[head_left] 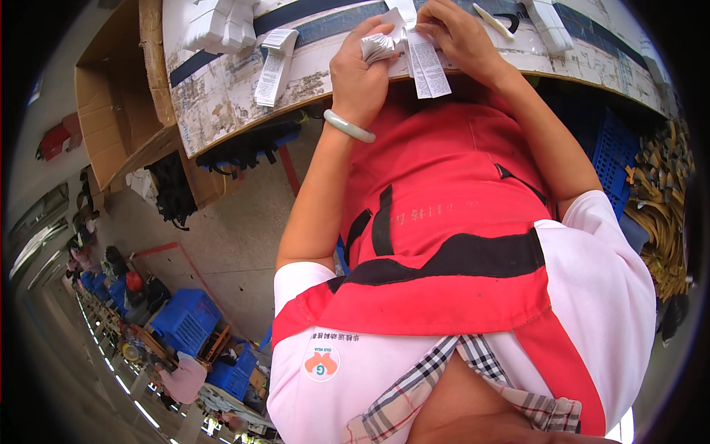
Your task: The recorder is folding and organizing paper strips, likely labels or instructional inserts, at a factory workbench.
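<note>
My left hand (353, 78) is closed around a folded bundle of white printed labels (378, 47), at the near edge of a worn white table (214, 111). To its right, the bent fingers of my right hand (464, 38) pinch the top of a white printed label strip (427, 70). That strip hangs over the table edge in two side-by-side lengths. Another folded label bundle (274, 70) lies left of my left hand. Beyond my right hand rests a slim white pointed tool (493, 21), whose kind I cannot make out.
White label stacks (218, 28) lie at the table's far left, and another label bundle (549, 28) at the right. An open cardboard box (115, 111) stands against the left end. A blue crate (614, 159) and hanging brown strips (662, 214) are at right; blue crates (186, 322) stand behind.
</note>
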{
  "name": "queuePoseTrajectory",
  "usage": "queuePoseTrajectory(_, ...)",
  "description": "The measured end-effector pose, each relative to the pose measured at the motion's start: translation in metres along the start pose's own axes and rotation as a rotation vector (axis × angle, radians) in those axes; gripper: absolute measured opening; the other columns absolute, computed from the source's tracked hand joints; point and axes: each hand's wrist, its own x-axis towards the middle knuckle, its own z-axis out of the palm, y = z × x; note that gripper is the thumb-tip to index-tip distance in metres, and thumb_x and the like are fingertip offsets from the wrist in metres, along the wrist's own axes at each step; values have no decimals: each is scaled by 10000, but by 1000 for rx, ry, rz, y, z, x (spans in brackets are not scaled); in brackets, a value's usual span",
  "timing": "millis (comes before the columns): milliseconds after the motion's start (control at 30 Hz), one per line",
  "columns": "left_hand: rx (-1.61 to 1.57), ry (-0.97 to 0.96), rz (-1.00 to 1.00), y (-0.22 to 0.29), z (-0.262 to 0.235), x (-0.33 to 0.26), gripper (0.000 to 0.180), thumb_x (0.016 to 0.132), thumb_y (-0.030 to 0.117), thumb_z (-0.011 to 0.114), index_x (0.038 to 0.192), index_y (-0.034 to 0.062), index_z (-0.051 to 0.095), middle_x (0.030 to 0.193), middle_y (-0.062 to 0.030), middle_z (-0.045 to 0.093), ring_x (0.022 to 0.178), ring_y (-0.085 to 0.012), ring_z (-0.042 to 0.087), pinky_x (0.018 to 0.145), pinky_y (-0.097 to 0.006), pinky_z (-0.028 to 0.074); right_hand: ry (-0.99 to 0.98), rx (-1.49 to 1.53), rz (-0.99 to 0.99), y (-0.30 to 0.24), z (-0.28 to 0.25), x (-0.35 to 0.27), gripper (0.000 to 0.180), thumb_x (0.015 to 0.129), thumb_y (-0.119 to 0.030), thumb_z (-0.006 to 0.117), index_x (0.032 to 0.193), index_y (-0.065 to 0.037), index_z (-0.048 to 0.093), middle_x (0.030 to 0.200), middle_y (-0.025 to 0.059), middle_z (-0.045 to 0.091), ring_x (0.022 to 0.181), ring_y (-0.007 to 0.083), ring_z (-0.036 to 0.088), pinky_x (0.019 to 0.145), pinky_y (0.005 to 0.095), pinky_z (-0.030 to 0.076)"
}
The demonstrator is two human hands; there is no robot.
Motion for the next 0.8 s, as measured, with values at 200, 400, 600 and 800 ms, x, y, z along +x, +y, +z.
queuePoseTrajectory(200,-55,99,-48,-4,-9,6,229,904,50,671,1127,5,647,1054,-47,688,854,-123,686,715,-246,558,101,-33,-52,-16,-4,-1,77,849,-25,653,883,-3,587,825,160,562,742,338,587,632,381,466)
queuePoseTrajectory(400,-12,115,109,2,-15,0,210,891,25,683,1099,9,660,1071,-45,665,773,-89,636,653,-220,550,229,56,-27,-26,-15,7,71,858,17,639,871,-2,572,811,124,541,711,257,556,612,332,444)
queuePoseTrajectory(600,71,83,253,13,-19,4,179,886,-17,667,1062,7,687,1073,-40,662,784,-75,626,637,-209,543,378,70,-115,-40,-23,15,77,869,10,643,878,-9,570,812,99,539,718,213,547,644,283,443)
queuePoseTrajectory(800,29,118,185,20,-19,-7,207,870,-17,691,1076,7,688,1086,-39,658,807,-86,630,688,-215,536,317,301,98,-40,-34,15,69,917,-46,626,890,-7,577,814,47,563,753,122,526,683,247,443)
